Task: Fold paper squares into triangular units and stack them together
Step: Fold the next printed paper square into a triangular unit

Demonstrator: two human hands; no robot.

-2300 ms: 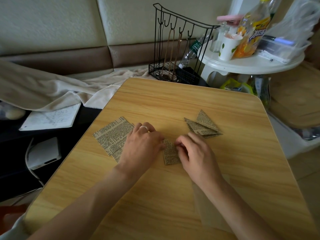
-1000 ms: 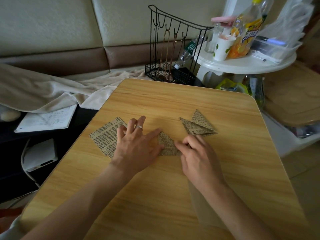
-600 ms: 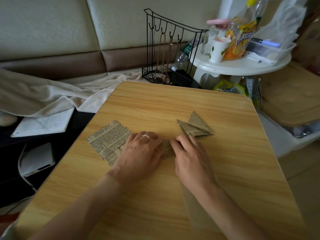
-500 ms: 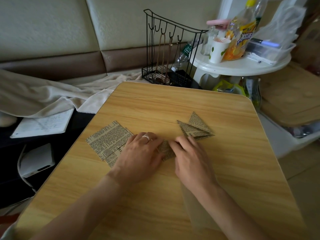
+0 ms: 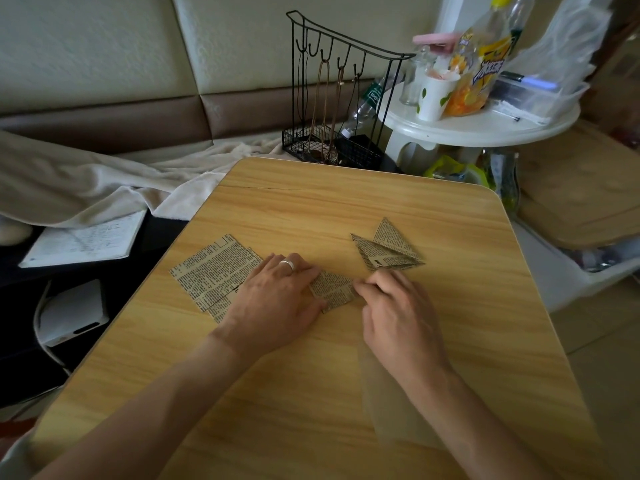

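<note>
A small piece of newsprint paper [image 5: 333, 289], partly folded, lies on the wooden table [image 5: 311, 209] between my hands. My left hand [image 5: 277, 299], wearing a ring, presses flat on its left part. My right hand [image 5: 398, 313] pinches its right corner with fingertips. A stack of flat newsprint squares [image 5: 214, 271] lies to the left, partly under my left hand. Folded triangular units [image 5: 388, 247] sit together just beyond my right hand.
A black wire rack [image 5: 339, 98] stands past the table's far edge. A white round side table [image 5: 478, 123] with a cup, bottle and plastic box is at the back right. A beige blanket [image 5: 86, 181] and notebook [image 5: 83, 237] lie left.
The paper piece has been turned and refolded between my hands. My left fingers spread out, then closed back over the paper; my right fingertips stayed at its right corner.
</note>
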